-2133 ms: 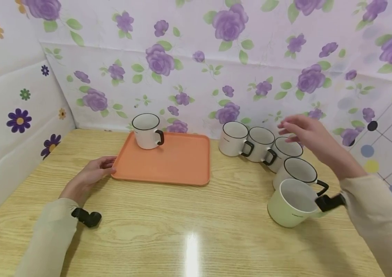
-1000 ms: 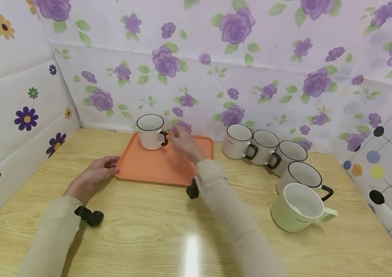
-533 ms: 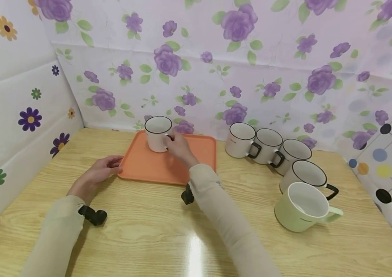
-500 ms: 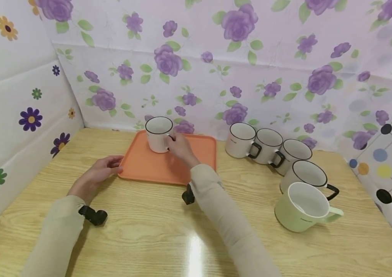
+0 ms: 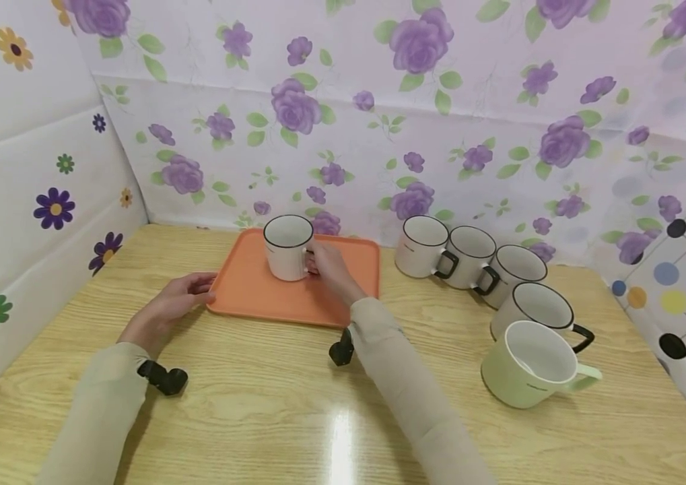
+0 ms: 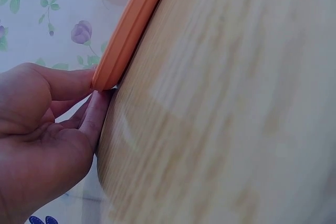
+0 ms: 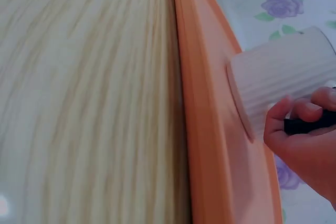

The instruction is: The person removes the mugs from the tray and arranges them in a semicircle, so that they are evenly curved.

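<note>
A white ceramic mug with a black rim and black handle (image 5: 287, 246) is gripped at the handle by the right hand (image 5: 326, 265); fingers are seen curled round the handle in the right wrist view (image 7: 307, 113). The mug is on or just above the flat orange plastic tray (image 5: 246, 289), toward its far side; contact with the tray cannot be told. The tray's near-left corner is pinched by the left hand (image 5: 169, 304), thumb on the rim and fingers tucked under the edge (image 6: 100, 111).

Risks, as judged: the mug could be tipped if the handle grip is loose, since the weight hangs off to one side. The tray could be slid on the light wood-grain table (image 5: 294, 397) if the corner pinch is slackened. Four more white mugs (image 5: 476, 259) and a pale green mug (image 5: 527, 364) stand well apart to the right, so a knock is unlikely.
</note>
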A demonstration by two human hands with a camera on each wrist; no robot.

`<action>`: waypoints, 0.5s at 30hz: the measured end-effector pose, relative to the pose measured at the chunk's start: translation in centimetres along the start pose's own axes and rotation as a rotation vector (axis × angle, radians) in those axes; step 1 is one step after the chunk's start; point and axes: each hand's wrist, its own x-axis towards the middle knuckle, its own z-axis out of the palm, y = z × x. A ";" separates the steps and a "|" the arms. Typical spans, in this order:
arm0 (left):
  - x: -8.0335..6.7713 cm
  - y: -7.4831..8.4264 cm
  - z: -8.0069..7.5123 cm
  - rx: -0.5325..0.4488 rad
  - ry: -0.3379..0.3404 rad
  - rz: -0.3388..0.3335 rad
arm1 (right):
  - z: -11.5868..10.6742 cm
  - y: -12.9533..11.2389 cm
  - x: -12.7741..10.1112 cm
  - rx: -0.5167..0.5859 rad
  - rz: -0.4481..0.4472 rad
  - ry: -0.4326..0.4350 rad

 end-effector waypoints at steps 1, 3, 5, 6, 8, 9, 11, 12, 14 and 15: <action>0.0 0.0 0.1 0.001 0.000 0.001 | -0.3 0.0 -0.1 -0.004 -0.002 0.003; 0.1 0.1 0.2 0.001 0.000 0.005 | -1.1 0.0 -0.4 -0.022 -0.007 0.004; 0.1 0.2 0.2 0.000 -0.002 0.011 | -1.8 -0.1 -0.8 -0.037 -0.011 0.002; 0.2 0.2 0.2 0.001 -0.003 0.014 | -2.2 -0.2 -1.1 -0.037 -0.015 -0.003; 0.2 0.2 0.1 0.007 -0.007 0.016 | -3.0 -0.5 -1.6 -0.012 -0.020 -0.015; 0.2 0.2 0.1 0.009 -0.009 0.015 | -3.4 -0.6 -1.9 0.006 -0.015 -0.019; 0.2 0.2 0.0 0.015 -0.016 0.012 | -4.1 -1.0 -2.6 0.046 0.003 -0.027; 0.2 0.1 -0.1 0.021 -0.019 0.011 | -4.4 -1.2 -3.0 0.068 0.007 -0.026; 0.2 0.0 -0.3 0.031 -0.022 0.013 | -5.1 -1.7 -3.8 0.097 0.019 -0.015; 0.1 0.0 -0.3 0.029 -0.022 0.011 | -5.3 -2.0 -4.3 0.109 0.022 -0.007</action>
